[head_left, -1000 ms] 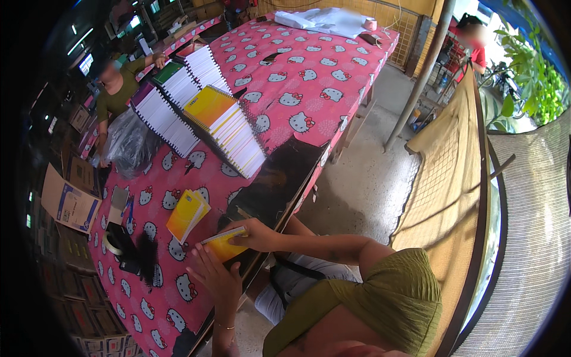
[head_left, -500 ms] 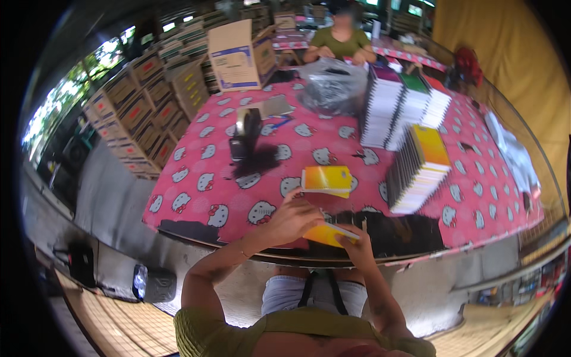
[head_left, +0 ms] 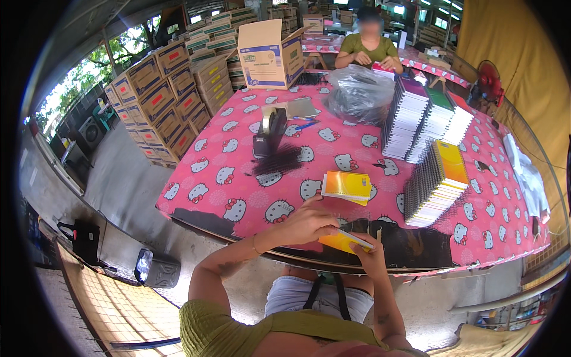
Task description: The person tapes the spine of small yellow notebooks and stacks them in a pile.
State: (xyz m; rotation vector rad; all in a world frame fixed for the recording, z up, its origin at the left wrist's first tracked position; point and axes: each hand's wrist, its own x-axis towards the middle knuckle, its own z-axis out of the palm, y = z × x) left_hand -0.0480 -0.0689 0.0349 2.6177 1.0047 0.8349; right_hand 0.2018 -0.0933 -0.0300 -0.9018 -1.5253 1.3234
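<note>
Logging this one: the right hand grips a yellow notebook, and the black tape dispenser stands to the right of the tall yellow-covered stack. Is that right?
Not quite: the head view shows the black tape dispenser to the left of the tall yellow-covered stack. The right hand does grip a yellow notebook.

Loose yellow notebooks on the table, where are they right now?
In the head view, the loose yellow notebooks lie right of centre on the pink tabletop, just beyond the left hand and left of the yellow-topped stack.
</note>
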